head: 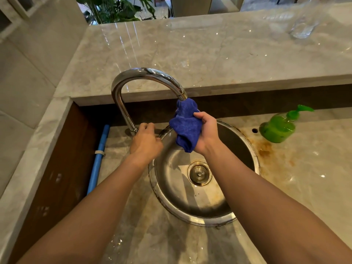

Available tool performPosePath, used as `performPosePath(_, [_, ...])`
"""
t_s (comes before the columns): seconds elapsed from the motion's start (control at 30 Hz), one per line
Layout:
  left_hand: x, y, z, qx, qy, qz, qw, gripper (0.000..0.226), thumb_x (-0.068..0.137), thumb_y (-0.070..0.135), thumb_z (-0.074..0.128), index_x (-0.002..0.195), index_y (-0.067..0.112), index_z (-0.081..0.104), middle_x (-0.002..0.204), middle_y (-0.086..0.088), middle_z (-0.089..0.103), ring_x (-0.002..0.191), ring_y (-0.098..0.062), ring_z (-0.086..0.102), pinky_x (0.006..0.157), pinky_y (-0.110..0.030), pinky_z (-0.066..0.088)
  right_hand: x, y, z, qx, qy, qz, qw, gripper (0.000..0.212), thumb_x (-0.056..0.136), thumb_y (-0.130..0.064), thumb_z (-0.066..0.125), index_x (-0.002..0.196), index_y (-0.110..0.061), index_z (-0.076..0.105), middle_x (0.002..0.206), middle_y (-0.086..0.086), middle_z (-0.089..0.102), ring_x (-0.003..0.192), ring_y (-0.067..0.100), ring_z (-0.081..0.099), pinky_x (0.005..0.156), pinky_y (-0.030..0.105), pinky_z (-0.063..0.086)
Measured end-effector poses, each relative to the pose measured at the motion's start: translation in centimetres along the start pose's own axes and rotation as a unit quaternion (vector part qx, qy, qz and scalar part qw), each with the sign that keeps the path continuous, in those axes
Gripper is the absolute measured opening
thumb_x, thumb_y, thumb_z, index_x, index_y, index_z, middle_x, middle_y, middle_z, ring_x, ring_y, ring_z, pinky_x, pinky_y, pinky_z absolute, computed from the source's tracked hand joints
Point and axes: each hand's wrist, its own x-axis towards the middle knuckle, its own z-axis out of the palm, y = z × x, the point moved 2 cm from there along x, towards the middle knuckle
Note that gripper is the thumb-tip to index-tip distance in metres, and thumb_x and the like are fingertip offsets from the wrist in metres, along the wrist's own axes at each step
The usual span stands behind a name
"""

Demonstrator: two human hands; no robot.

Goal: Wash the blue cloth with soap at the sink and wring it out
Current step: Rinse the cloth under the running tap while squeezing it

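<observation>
Bunching the blue cloth (185, 126) just under the tap (144, 73) spout, right hand (208, 130) fingers clamped round its middle; looks soft, light, likely heavier once soaked. Left hand (145, 143) fingers curl at the tap's base, on what I cannot tell.

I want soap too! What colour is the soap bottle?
The soap bottle is bright green, clearest in the head view.

Bare forearms (99, 197), left grip (145, 142), right grip (208, 134)
</observation>
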Motion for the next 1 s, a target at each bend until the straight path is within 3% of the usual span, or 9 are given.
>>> performPosePath(0.2, [0.2,1.2,-1.0,-0.056,0.016,-0.022,0.998,0.032,0.096,0.028,0.054,0.126,0.017,0.054,0.132,-0.005,0.047,0.110,-0.021,0.054,0.091,-0.034,0.046,-0.5,-0.1,0.3,-0.013,0.005,0.025,1.000,0.056,0.086,-0.018,0.061,0.141,-0.013,0.051,0.127,0.017,0.065,0.102,0.031,0.066,0.093,0.041,0.053])
performPosePath(0.3, [-0.7,3.7,-1.6,-0.195,0.068,-0.001,0.978,0.036,0.103,0.043,0.035,0.101,0.017,0.061,0.107,-0.004,0.058,0.091,-0.015,0.053,0.078,-0.030,0.039,-0.5,-0.3,0.6,-0.027,-0.017,0.029,0.999,0.047,0.089,-0.021,0.058,0.135,-0.010,0.056,0.126,0.017,0.066,0.104,0.030,0.065,0.098,0.040,0.050])
performPosePath(0.43, [-1.3,6.0,-0.2,-0.526,-0.135,-0.149,0.827,0.048,0.092,0.065,0.042,0.118,0.027,0.054,0.111,-0.004,0.068,0.097,-0.026,0.068,0.082,-0.047,0.058,-0.4,-0.1,0.7,-0.040,-0.035,0.034,0.998,0.034,0.094,-0.023,0.053,0.123,-0.007,0.063,0.112,0.018,0.068,0.097,0.031,0.066,0.095,0.044,0.051])
performPosePath(0.5, [-1.3,6.0,0.4,-0.597,-0.213,-0.186,0.751,0.045,0.092,0.052,0.055,0.128,0.025,0.051,0.121,-0.007,0.067,0.106,-0.031,0.066,0.082,-0.050,0.058,-0.3,-0.1,0.9,-0.040,-0.051,0.028,0.998,0.042,0.095,-0.022,0.053,0.133,-0.006,0.059,0.116,0.020,0.067,0.100,0.031,0.064,0.099,0.045,0.049])
performPosePath(0.57, [-0.9,5.5,0.6,-0.621,-0.243,-0.176,0.724,0.035,0.096,0.034,0.057,0.127,0.019,0.055,0.121,-0.011,0.069,0.108,-0.031,0.066,0.088,-0.049,0.055,-0.2,-0.4,0.9,-0.063,-0.066,0.007,0.996,0.042,0.096,-0.018,0.052,0.137,-0.008,0.056,0.116,0.018,0.066,0.100,0.029,0.063,0.097,0.042,0.049])
performPosePath(0.7, [0.6,4.1,0.4,-0.609,-0.139,-0.172,0.762,0.024,0.099,0.012,0.050,0.119,0.007,0.061,0.113,-0.016,0.068,0.093,-0.024,0.069,0.072,-0.035,0.057,-0.3,-1.6,0.6,-0.202,-0.062,-0.065,0.975,0.036,0.100,-0.010,0.047,0.133,-0.010,0.059,0.119,0.014,0.067,0.107,0.028,0.062,0.097,0.040,0.048])
performPosePath(0.87, [2.2,3.9,0.3,-0.658,-0.142,-0.160,0.722,0.026,0.093,0.019,0.062,0.118,0.012,0.063,0.117,-0.015,0.069,0.104,-0.027,0.069,0.084,-0.039,0.056,-0.2,-2.4,-0.6,-0.234,-0.043,-0.084,0.968,0.036,0.097,-0.005,0.055,0.131,-0.018,0.059,0.127,0.012,0.067,0.116,0.032,0.066,0.101,0.051,0.053])
performPosePath(0.97, [2.6,4.1,0.0,-0.628,-0.103,-0.100,0.765,0.019,0.094,0.012,0.059,0.111,0.014,0.067,0.113,-0.013,0.070,0.103,-0.026,0.069,0.081,-0.035,0.057,0.2,-2.3,-1.0,-0.138,-0.042,-0.061,0.988,0.054,0.092,0.003,0.061,0.138,-0.023,0.051,0.131,0.014,0.064,0.110,0.035,0.070,0.089,0.052,0.060])
performPosePath(1.0, [2.7,3.6,-0.3,-0.568,-0.056,-0.071,0.818,0.016,0.095,0.014,0.059,0.107,0.017,0.069,0.111,-0.011,0.070,0.103,-0.025,0.068,0.083,-0.035,0.056,0.4,-2.3,-1.0,-0.115,-0.039,-0.053,0.991,0.058,0.092,0.005,0.062,0.139,-0.024,0.049,0.132,0.015,0.062,0.110,0.036,0.070,0.085,0.051,0.061])
